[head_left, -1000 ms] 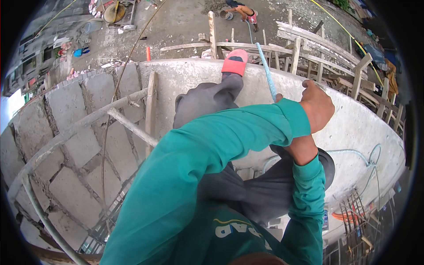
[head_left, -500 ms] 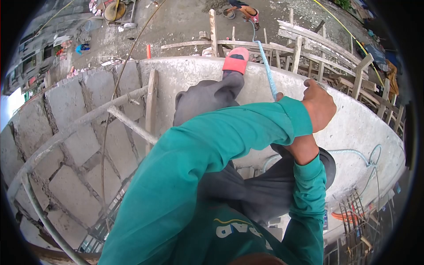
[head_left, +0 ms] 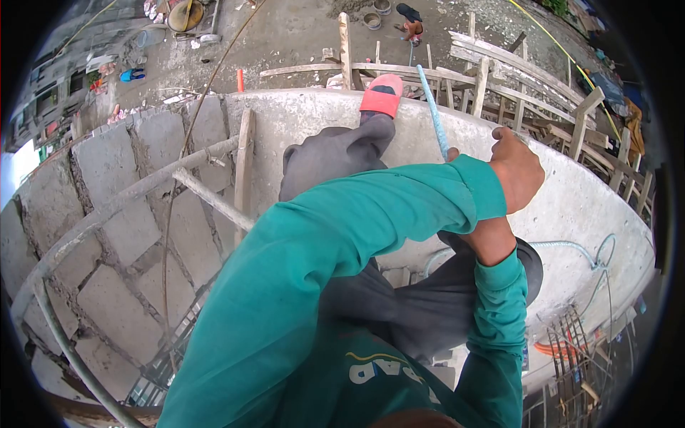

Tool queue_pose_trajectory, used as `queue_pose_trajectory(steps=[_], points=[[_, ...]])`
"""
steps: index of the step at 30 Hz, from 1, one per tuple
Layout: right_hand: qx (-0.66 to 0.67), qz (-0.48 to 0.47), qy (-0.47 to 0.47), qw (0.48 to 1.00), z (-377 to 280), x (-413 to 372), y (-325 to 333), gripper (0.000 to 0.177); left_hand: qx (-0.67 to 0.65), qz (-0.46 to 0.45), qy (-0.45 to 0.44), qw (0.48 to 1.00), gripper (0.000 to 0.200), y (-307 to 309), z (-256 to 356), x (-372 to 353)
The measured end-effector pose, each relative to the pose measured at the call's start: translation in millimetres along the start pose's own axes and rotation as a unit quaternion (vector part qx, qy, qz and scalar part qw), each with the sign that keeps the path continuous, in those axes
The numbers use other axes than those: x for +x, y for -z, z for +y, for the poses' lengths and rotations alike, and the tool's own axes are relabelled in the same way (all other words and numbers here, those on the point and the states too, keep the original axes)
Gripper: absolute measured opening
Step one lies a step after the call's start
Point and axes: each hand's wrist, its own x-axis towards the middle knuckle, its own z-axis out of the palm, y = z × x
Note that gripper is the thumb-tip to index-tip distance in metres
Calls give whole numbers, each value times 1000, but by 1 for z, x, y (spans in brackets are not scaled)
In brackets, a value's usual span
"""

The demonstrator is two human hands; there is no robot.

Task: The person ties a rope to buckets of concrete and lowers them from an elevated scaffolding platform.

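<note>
My right hand is mostly hidden under my left forearm; its fingertips show beside a light blue rope, closed on it. The rope runs down over the outer edge of the concrete ledge toward the ground. My left hand is curled closed above the ledge, to the right of the rope, and what it may hold is hidden. More of the rope lies slack on the right side of the ledge. My foot in a red slipper rests by the rim.
Below, a person crouches by the rope's far end, near two buckets. Wooden scaffolding stands beyond the rim. A block wall and a curved pipe are at left, with rebar at lower right.
The person below has shifted and no longer touches the bucket. A second bucket has come into view. The rope's lower part has swung and looks straighter. My hands have barely moved.
</note>
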Motion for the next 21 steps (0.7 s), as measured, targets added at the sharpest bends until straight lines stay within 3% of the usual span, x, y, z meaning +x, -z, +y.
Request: queue_pose_trajectory(steps=[21], points=[[-24, 16, -2, 1000, 3, -3, -10, 41, 3, 0, 8, 1000, 29, -8, 2, 4]])
